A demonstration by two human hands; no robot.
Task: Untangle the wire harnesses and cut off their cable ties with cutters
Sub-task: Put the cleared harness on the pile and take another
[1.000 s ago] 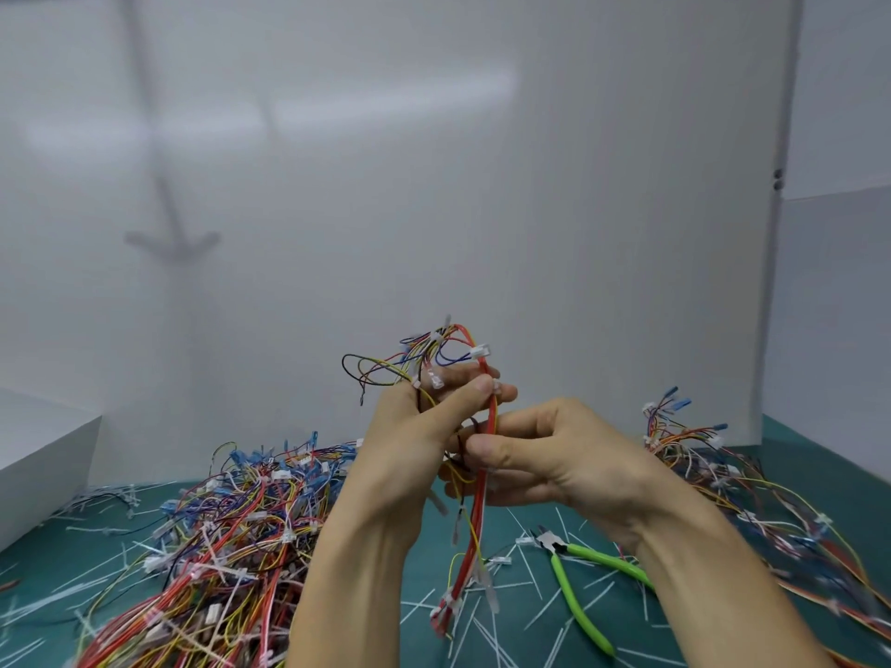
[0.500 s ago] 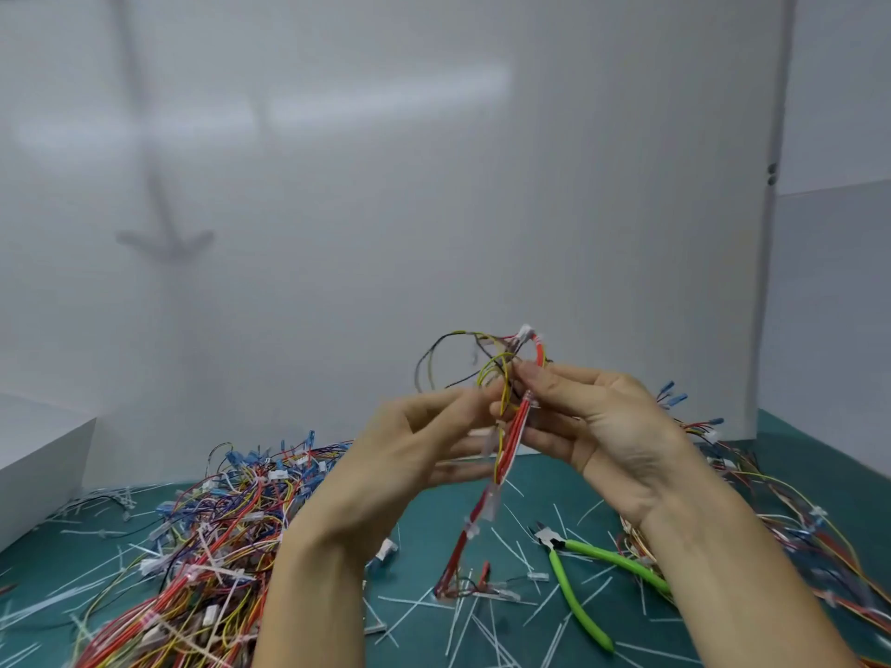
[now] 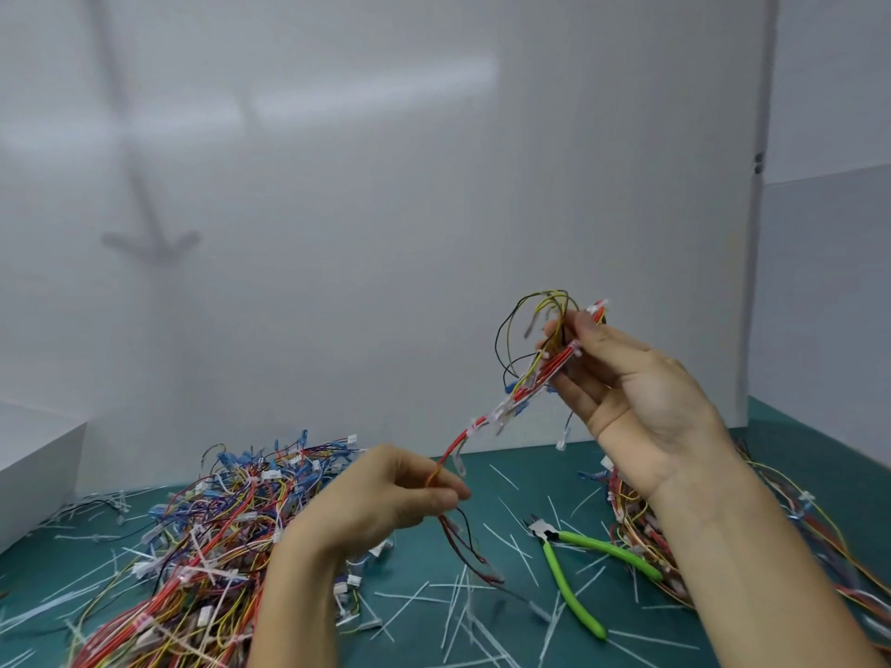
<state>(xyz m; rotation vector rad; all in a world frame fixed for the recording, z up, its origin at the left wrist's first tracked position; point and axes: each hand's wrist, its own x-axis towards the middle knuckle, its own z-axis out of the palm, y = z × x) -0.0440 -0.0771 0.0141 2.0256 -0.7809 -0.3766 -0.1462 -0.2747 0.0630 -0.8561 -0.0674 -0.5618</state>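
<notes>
A wire harness (image 3: 511,402) of red, yellow and black wires with white cable ties stretches in the air between my hands. My right hand (image 3: 622,392) is raised and pinches its looped upper end between thumb and fingers. My left hand (image 3: 400,499) is lower, just above the mat, and pinches the harness's lower part; loose wire ends hang below it. The green-handled cutters (image 3: 573,566) lie on the teal mat (image 3: 487,479) below my right forearm, untouched.
A big tangled pile of harnesses (image 3: 207,537) lies at the left, another pile (image 3: 790,518) at the right behind my right arm. Cut white cable ties (image 3: 458,609) litter the mat. White walls close the back and sides; a white box (image 3: 33,470) stands far left.
My hands have moved apart: the right rose up and to the right with the upper end, the left dropped toward the mat, pulling the harness out into a slanted line.
</notes>
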